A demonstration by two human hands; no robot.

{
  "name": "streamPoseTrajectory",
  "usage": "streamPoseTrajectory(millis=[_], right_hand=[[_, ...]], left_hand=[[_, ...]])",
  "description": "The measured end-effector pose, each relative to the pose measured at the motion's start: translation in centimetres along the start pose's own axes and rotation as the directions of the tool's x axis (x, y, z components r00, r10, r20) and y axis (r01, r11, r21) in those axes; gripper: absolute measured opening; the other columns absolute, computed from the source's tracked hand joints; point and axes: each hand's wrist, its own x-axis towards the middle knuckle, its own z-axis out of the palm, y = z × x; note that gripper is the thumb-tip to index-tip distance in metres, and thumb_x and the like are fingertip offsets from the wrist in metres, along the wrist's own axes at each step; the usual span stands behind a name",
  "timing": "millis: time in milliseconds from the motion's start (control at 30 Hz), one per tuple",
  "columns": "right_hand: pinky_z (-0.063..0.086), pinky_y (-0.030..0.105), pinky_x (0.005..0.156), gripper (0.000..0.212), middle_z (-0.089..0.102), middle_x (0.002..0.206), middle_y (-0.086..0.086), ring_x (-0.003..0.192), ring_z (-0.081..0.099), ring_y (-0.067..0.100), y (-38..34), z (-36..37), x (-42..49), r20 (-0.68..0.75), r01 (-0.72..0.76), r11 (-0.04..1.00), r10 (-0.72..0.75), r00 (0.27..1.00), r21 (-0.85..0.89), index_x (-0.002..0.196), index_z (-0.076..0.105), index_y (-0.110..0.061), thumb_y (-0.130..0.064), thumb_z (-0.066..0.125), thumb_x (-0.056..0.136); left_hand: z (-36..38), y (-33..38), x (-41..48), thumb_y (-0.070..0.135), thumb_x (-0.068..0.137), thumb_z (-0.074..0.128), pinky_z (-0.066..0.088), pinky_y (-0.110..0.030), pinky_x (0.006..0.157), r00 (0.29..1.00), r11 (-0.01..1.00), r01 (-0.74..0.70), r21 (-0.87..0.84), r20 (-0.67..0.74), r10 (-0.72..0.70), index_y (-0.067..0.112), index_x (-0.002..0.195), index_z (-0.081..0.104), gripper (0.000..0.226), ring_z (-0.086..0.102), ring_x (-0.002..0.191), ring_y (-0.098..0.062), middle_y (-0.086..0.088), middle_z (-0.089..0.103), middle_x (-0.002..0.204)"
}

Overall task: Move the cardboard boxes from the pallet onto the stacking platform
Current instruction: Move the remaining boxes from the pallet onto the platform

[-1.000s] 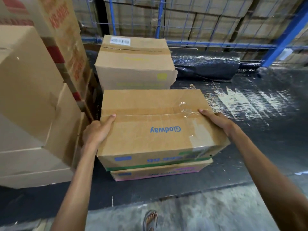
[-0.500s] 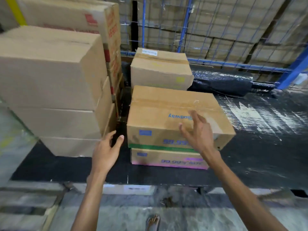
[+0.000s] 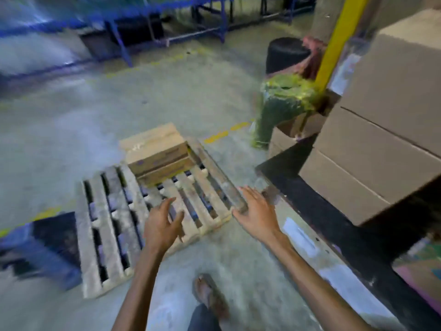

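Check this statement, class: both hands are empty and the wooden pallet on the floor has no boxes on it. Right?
Wrong on the pallet: the head view shows boxes stacked at its far end. The left hand and right hand are empty.

Grey concrete floor with a broken yellow line, wooden pallet lying flat on it, two cardboard boxes stacked at the pallet's far corner, black platform just right of the pallet, big brown cartons piled on it, green wrapped stool standing on the floor beyond.
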Motion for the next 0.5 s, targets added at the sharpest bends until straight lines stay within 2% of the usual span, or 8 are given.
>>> streamPoseTrajectory(millis=[100,167,300,400,500], right_hand=[[0.027,0.031,0.118,0.068,0.045,0.156,0.009,0.147,0.039,0.025,-4.4,5.2,6.3,0.122,0.082,0.996,-0.084,0.989,0.020,0.147,0.051,-0.012,-0.045,0.060,0.088],[0.029,0.033,0.117,0.067,0.041,0.158,0.005,0.149,0.034,0.022,-7.3,8.8,10.9,0.199,0.117,0.993,-0.120,0.973,0.027,0.151,0.045,-0.015,-0.044,0.062,0.094],[0.035,0.039,0.117,0.073,0.041,0.160,0.008,0.148,0.036,0.022,-11.3,14.6,19.4,0.310,0.108,0.994,-0.106,0.945,0.011,0.153,0.042,-0.016,-0.051,0.058,0.091],[0.041,0.037,0.112,0.076,0.042,0.159,0.005,0.144,0.042,0.023,-14.5,18.5,25.6,0.386,0.059,0.998,-0.060,0.921,0.013,0.154,0.039,-0.019,-0.053,0.058,0.089],[0.041,0.037,0.113,0.075,0.043,0.158,0.005,0.144,0.042,0.023,-16.4,20.4,30.0,0.400,0.049,0.999,-0.047,0.915,0.005,0.154,0.040,-0.019,-0.052,0.060,0.090]], left_hand=[[-3.3,-5.9,3.1,0.029,0.096,0.068,0.050,-0.042,0.084,0.991,0.994,0.112,-0.020,-0.067,-0.113,0.013,0.136,0.061,0.044,0.066,0.107,-0.037,-0.019,0.069,0.122],[-5.2,-9.6,6.4,0.028,0.096,0.067,0.050,-0.041,0.090,0.977,0.981,0.182,-0.066,-0.098,-0.188,0.013,0.135,0.062,0.042,0.067,0.111,-0.032,-0.011,0.066,0.132],[-7.7,-14.5,13.5,0.033,0.095,0.067,0.049,-0.042,0.102,0.967,0.970,0.221,-0.098,-0.111,-0.231,0.017,0.136,0.061,0.044,0.059,0.128,-0.024,-0.007,0.064,0.138],[-9.3,-17.7,19.2,0.034,0.095,0.067,0.047,-0.042,0.105,0.959,0.959,0.256,-0.123,-0.091,-0.268,0.017,0.138,0.059,0.047,0.058,0.129,-0.024,-0.007,0.063,0.139],[-10.0,-19.3,23.6,0.033,0.096,0.066,0.045,-0.043,0.107,0.951,0.947,0.290,-0.139,-0.065,-0.301,0.015,0.141,0.057,0.049,0.056,0.131,-0.025,-0.008,0.062,0.141]])
